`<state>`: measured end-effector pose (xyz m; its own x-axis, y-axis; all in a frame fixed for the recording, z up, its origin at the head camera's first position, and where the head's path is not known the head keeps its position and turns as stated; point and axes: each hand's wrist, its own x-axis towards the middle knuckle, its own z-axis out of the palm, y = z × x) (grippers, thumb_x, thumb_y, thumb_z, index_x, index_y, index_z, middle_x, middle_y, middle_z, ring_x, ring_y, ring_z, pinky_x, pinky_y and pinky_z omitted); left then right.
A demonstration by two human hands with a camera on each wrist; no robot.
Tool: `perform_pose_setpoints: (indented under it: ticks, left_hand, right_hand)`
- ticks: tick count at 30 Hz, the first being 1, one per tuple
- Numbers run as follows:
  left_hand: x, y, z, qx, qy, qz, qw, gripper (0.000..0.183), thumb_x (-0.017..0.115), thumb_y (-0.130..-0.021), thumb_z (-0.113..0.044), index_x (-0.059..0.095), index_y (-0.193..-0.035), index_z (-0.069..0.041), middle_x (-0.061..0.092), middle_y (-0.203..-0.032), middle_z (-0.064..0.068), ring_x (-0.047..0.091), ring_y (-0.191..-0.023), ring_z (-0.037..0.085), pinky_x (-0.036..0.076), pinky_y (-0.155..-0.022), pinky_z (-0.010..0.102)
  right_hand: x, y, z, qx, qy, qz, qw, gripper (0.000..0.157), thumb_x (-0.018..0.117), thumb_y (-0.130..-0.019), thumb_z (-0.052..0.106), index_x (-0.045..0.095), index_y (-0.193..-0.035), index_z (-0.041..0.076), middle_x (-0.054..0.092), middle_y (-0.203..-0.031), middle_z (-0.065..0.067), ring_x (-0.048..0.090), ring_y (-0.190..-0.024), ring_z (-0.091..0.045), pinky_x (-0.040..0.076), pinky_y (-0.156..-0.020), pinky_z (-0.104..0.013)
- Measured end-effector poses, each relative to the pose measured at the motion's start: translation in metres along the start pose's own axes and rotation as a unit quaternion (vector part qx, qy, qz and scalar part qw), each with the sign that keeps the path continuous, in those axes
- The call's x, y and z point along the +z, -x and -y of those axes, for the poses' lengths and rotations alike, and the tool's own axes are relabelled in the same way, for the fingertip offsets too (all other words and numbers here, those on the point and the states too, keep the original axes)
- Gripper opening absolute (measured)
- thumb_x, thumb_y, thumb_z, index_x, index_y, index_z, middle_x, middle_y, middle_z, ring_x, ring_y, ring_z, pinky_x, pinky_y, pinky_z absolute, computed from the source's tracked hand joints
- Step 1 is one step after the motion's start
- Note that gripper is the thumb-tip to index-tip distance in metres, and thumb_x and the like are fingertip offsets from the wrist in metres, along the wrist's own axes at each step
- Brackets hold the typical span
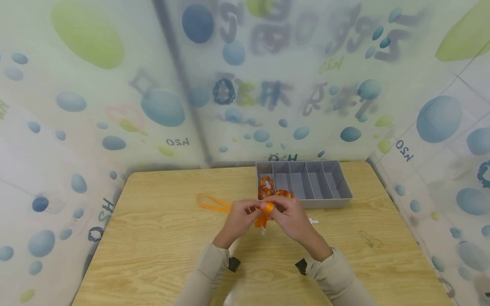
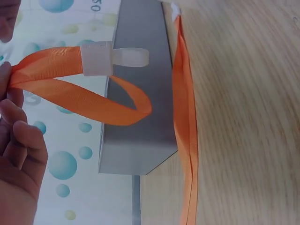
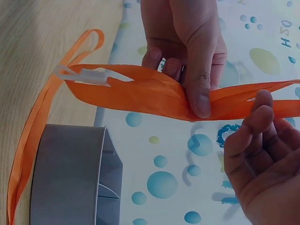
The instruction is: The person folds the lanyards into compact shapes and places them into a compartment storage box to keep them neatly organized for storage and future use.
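Observation:
An orange ribbon lanyard [image 3: 140, 96] is stretched between my two hands, with a white plastic clip [image 2: 97, 58] at its hanging end. My left hand [image 1: 239, 219] pinches the folded ribbon, its thumb [image 3: 201, 98] pressed flat on it in the right wrist view. My right hand [image 1: 292, 217] grips the ribbon beside it, fingertips at the upper stretch. On the table behind the hands lies a second orange lanyard [image 1: 214, 207], its loop to the left. That lanyard's white clip [image 1: 314, 221] pokes out right of my right hand.
A grey divided box [image 1: 323, 204] stands at the table's back edge, just beyond the hands. Orange lanyards [image 1: 265, 188] lie in its leftmost compartment, and more orange ribbon [image 1: 284, 194] shows in the one beside it. Patterned walls [image 1: 160, 140] enclose the wooden table [image 1: 160, 246].

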<state>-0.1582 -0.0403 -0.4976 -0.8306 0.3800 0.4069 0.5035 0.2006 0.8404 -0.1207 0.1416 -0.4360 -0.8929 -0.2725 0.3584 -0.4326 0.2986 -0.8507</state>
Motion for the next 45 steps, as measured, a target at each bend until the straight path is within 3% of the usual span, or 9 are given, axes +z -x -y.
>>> perform_pose_setpoints:
  ticks: [10,14,18,25,30,36,40,43,45]
  left_hand:
    - [-0.013,-0.008,-0.011,-0.073,-0.004,-0.065,0.9952,0.016,0.067,-0.087,0.010,0.077,-0.095,0.001,0.074,-0.088,0.013,0.052,-0.059,0.009,0.040,-0.048,0.019]
    - [-0.022,-0.013,-0.033,-0.090,0.006,-0.078,0.9929,0.013,0.065,-0.088,0.011,0.075,-0.095,0.007,0.073,-0.091,0.020,0.050,-0.058,0.005,0.040,-0.049,0.019]
    - [-0.030,-0.016,-0.052,-0.094,0.030,-0.082,0.9917,0.011,0.064,-0.088,0.010,0.073,-0.094,0.012,0.072,-0.094,0.024,0.061,-0.069,0.008,0.050,-0.060,0.020]
    - [-0.023,-0.017,-0.027,-0.136,0.074,-0.093,0.9835,0.012,0.065,-0.089,0.008,0.075,-0.096,0.008,0.073,-0.098,0.021,0.069,-0.086,0.024,0.054,-0.071,0.023]
    - [-0.022,-0.017,-0.028,-0.129,0.091,-0.095,0.9829,0.011,0.067,-0.089,0.005,0.076,-0.095,0.005,0.074,-0.096,0.018,0.070,-0.087,0.024,0.056,-0.073,0.025]
    - [-0.019,-0.017,-0.037,-0.102,0.110,-0.096,0.9840,0.010,0.067,-0.089,0.006,0.075,-0.095,0.008,0.073,-0.094,0.021,0.069,-0.080,0.015,0.056,-0.072,0.025]
    - [-0.017,-0.017,-0.042,-0.099,0.124,-0.090,0.9832,0.011,0.066,-0.089,0.006,0.074,-0.095,0.009,0.073,-0.094,0.022,0.067,-0.077,0.010,0.056,-0.071,0.026]
    - [-0.016,-0.016,-0.045,-0.102,0.133,-0.086,0.9820,0.011,0.065,-0.090,0.006,0.074,-0.096,0.010,0.073,-0.095,0.023,0.068,-0.076,0.010,0.057,-0.071,0.027]
    - [-0.014,-0.015,-0.044,-0.103,0.136,-0.086,0.9815,0.012,0.064,-0.090,0.006,0.074,-0.096,0.009,0.073,-0.095,0.022,0.068,-0.076,0.011,0.057,-0.070,0.028]
  right_hand:
    - [0.000,0.003,-0.003,0.010,0.022,-0.009,1.000,0.028,0.078,-0.085,0.006,0.071,-0.112,0.004,0.061,-0.072,0.004,0.051,-0.057,-0.007,0.047,-0.053,-0.025]
    - [0.001,0.004,-0.008,0.012,0.015,-0.002,1.000,0.038,0.084,-0.080,0.010,0.069,-0.114,0.003,0.062,-0.071,0.003,0.052,-0.057,-0.008,0.048,-0.053,-0.025]
    - [0.001,0.007,-0.012,0.032,0.006,0.013,0.999,0.046,0.087,-0.077,0.014,0.068,-0.118,0.007,0.062,-0.071,0.004,0.051,-0.056,-0.008,0.047,-0.052,-0.025]
    - [0.002,0.013,-0.025,0.076,0.023,0.038,0.996,0.049,0.089,-0.075,0.023,0.070,-0.119,0.012,0.062,-0.077,0.003,0.051,-0.059,-0.011,0.046,-0.054,-0.026]
    - [0.005,0.015,-0.032,0.079,0.029,0.025,0.996,0.051,0.091,-0.073,0.022,0.071,-0.119,0.012,0.066,-0.090,-0.001,0.050,-0.060,-0.011,0.045,-0.053,-0.025]
    - [0.014,0.016,-0.038,0.083,0.020,-0.006,0.996,0.060,0.090,-0.073,0.023,0.068,-0.126,0.008,0.071,-0.111,-0.004,0.050,-0.057,-0.009,0.045,-0.049,-0.025]
    - [0.020,0.017,-0.040,0.112,0.000,-0.013,0.994,0.061,0.087,-0.077,0.017,0.064,-0.133,0.006,0.067,-0.086,-0.002,0.044,-0.050,-0.007,0.039,-0.044,-0.023]
    - [0.025,0.017,-0.039,0.126,-0.017,-0.015,0.992,0.058,0.084,-0.080,0.011,0.062,-0.134,0.004,0.054,-0.062,0.000,0.040,-0.044,-0.004,0.034,-0.042,-0.021]
    - [0.029,0.017,-0.039,0.132,-0.023,-0.014,0.991,0.055,0.081,-0.083,0.006,0.062,-0.134,0.002,0.054,-0.058,0.000,0.040,-0.042,-0.003,0.035,-0.041,-0.020]
